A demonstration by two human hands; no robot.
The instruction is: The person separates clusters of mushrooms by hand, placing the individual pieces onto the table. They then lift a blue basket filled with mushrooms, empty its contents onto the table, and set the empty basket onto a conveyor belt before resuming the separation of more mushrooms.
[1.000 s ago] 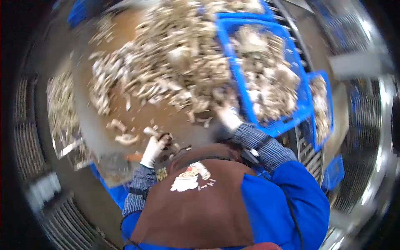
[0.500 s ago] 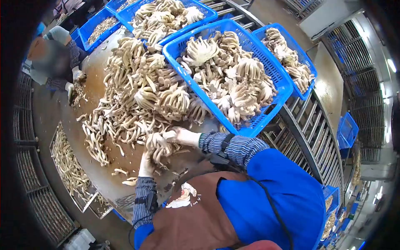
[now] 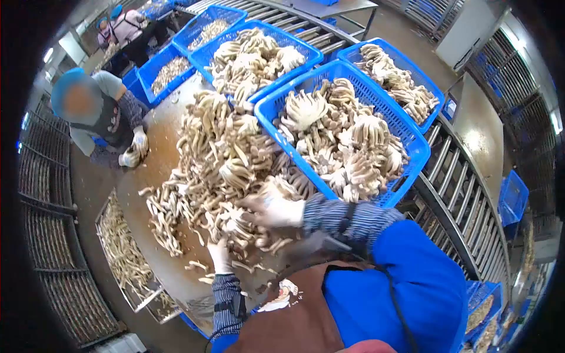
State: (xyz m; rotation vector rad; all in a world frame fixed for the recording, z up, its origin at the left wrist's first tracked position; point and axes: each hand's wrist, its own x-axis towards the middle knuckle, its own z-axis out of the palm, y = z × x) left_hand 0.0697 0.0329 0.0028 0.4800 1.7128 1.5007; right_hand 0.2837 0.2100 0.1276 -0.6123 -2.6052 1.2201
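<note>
A large heap of pale, long-stemmed mushrooms [image 3: 206,147] covers the middle of the metal table [image 3: 132,200]. My left hand [image 3: 220,257], in a pale glove, is at the heap's front edge. Its fingers are closed against a mushroom cluster [image 3: 236,225]; the cluster partly hides the grip. My right hand [image 3: 275,212] lies over the same part of the heap, blurred, with its fingers stretched to the left. Beside it is a blue crate [image 3: 415,167] filled with mushroom clusters. A few loose mushrooms [image 3: 200,266] lie near my left wrist.
More blue crates [image 3: 318,57] of mushrooms stand behind and to the right. A roller conveyor [image 3: 450,182] runs along the right side. A co-worker [image 3: 100,117] stands across the table at the left. Below the table's left edge is a tray of mushrooms [image 3: 120,247].
My hands have moved apart from around the mushroom cluster. The right hand now reaches over the heap with fingers extended. The co-worker appears more upright, and the view has shifted.
</note>
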